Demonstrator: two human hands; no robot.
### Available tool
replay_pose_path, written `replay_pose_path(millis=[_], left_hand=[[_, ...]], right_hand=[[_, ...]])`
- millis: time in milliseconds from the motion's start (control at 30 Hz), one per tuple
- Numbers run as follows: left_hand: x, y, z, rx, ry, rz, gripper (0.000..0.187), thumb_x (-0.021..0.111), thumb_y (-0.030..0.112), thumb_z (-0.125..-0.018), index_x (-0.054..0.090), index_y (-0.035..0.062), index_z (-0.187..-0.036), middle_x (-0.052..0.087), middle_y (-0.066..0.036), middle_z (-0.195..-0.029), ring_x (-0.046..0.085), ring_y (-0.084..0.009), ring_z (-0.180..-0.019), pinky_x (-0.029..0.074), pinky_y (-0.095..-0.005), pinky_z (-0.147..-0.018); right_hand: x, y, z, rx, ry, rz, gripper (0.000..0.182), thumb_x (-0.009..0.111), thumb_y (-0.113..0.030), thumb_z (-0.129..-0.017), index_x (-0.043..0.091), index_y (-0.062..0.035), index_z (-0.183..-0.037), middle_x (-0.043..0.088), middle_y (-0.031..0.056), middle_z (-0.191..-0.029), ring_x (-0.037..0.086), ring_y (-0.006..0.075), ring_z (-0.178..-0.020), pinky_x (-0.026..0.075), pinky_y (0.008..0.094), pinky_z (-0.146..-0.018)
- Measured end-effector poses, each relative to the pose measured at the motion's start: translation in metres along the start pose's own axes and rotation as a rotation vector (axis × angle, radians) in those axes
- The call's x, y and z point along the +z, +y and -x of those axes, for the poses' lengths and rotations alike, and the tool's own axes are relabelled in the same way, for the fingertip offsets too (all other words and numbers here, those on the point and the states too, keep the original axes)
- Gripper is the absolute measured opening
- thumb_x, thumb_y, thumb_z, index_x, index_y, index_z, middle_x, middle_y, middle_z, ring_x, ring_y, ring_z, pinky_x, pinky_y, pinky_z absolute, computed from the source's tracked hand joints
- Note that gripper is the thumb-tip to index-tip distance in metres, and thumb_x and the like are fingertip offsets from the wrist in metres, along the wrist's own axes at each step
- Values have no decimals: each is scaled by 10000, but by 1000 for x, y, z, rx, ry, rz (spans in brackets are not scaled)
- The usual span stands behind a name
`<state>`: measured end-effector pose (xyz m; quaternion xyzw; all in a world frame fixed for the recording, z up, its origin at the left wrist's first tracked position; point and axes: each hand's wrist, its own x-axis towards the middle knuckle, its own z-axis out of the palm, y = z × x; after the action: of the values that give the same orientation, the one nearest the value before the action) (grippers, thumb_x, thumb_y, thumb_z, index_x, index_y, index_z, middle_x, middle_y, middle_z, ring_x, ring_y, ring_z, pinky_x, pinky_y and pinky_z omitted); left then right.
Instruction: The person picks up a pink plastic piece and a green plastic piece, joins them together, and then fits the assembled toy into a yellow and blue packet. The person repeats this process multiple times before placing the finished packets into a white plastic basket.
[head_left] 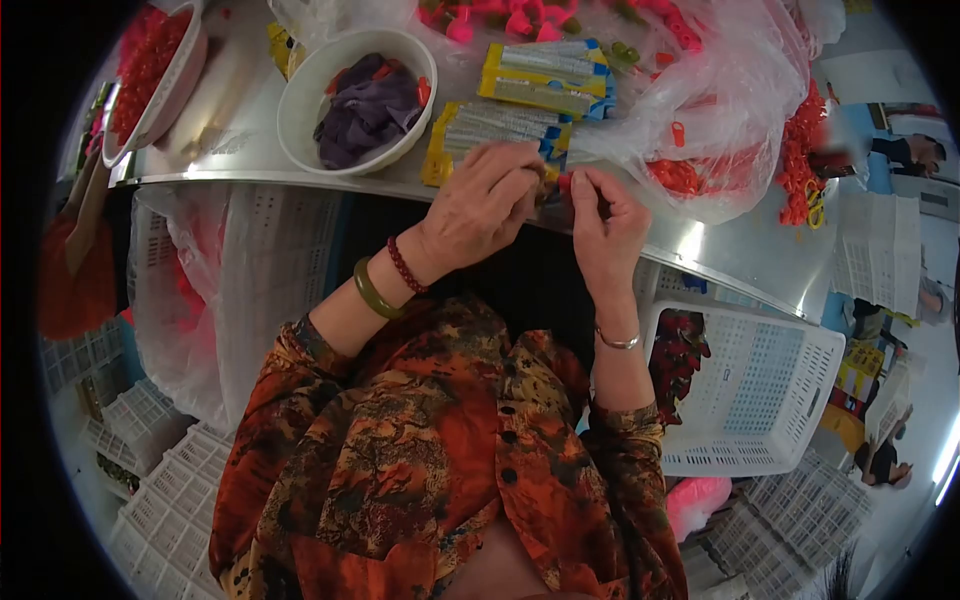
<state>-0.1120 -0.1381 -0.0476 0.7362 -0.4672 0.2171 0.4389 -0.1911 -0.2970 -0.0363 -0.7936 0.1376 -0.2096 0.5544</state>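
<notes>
Both hands meet at the front edge of the metal table. My left hand (482,205) is closed, its fingers curled and slightly blurred over something small and dark that I cannot make out. Close beside it, my right hand (608,215) pinches a small red piece (565,184) between thumb and finger. Just behind the hands lies a yellow-and-blue packet (490,125) with silvery strips, partly covered by my left hand. Another such packet (545,78) rests further back. To the right, a clear plastic bag (730,130) holds red pieces.
A white bowl (290,115) with dark purple cloth and red pieces stands left on the table (235,120). Further left is a tub (165,105) of red pieces. Bright pink pieces (520,18) lie at the back. A white basket (745,455) sits below, right; yellow scissors (815,208) lie at the right.
</notes>
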Motion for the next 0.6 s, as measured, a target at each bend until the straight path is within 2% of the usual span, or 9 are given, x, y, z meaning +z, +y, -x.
replay_pose_path(millis=[33,67,167,267,300,500,600], left_hand=[[1,2,2,12,-2,6,239,685,-64,-790,557,4,-979,612,-152,-1118,629,-361,-1005,515,-438,-868],[2,5,5,23,-7,16,239,684,-64,-795,555,-2,-987,612,-155,-1125,628,-364,-1015,516,-442,-881],[-4,15,4,-84,-46,90,255,680,-59,-805,555,-15,-1023,610,-162,-1134,621,-379,-1040,513,-453,-923],[-10,19,1,-17,-72,64,251,666,-62,-820,554,-11,-1039,615,-165,-1122,619,-390,-1038,513,-448,-921],[-13,22,0,-8,-67,62,228,652,-63,-837,555,-3,-1034,621,-167,-1105,618,-396,-1036,510,-445,-906],[-27,27,12,-139,-101,137,214,640,-57,-849,553,-1,-1036,622,-165,-1097,615,-392,-1028,507,-440,-890],[-33,28,14,-63,-109,71,229,639,-53,-850,551,2,-1053,629,-167,-1094,617,-389,-1001,502,-449,-892]], right_hand=[[-1,0,0,30,4,-27,140,650,-85,-980,713,39,-966,642,-38,-754,532,26,-679,431,199,-596],[-3,-2,3,88,-24,-38,113,643,-57,-976,701,25,-1029,633,-55,-751,519,14,-667,418,190,-588],[-9,-2,10,27,-99,19,211,638,-8,-956,652,0,-1167,666,-3,-727,540,46,-614,439,215,-576],[-12,-20,18,-163,-135,216,357,632,38,-928,588,-36,-1274,678,87,-714,594,129,-572,471,256,-583],[-13,-19,22,-197,-158,220,412,627,54,-909,569,-59,-1301,675,152,-755,656,246,-602,504,308,-604],[-17,-32,25,-611,-207,452,440,620,73,-899,550,-51,-1315,705,152,-818,706,329,-704,542,390,-634],[-4,-15,32,-531,-140,367,431,626,60,-901,551,-50,-1311,706,158,-820,703,331,-690,542,404,-633]])
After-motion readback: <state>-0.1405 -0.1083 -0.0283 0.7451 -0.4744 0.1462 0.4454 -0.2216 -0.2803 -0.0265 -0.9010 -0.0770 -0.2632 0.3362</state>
